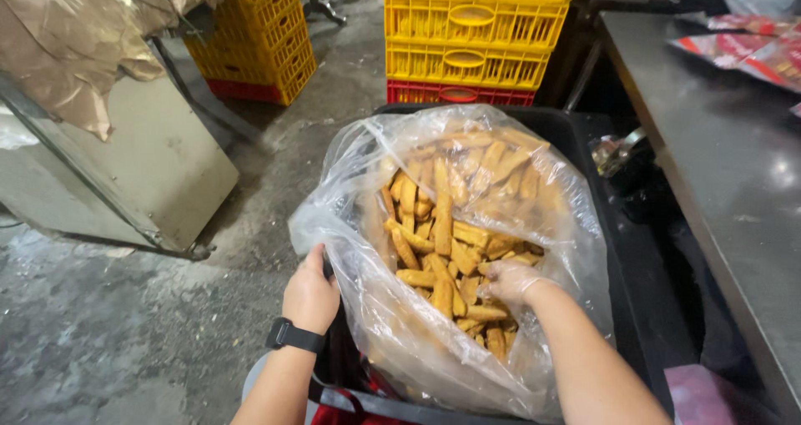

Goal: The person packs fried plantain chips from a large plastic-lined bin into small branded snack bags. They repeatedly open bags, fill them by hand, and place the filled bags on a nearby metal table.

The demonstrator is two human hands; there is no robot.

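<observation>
Evidently, the thin, slippery clear plastic bag (400, 325) is gripped at its rim by the closed left hand (310, 296), while the brittle fried sticks (442, 258), judged light, are touched by the loosely curled, gloved right hand (511, 281).

Bagged snack sticks (446, 250) in black bin (584, 133)

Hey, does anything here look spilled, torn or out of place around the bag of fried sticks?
Nothing stands out. The fried sticks all sit inside the clear plastic bag. The left hand grips its rim and the right hand reaches inside. No tear or spill shows.
</observation>
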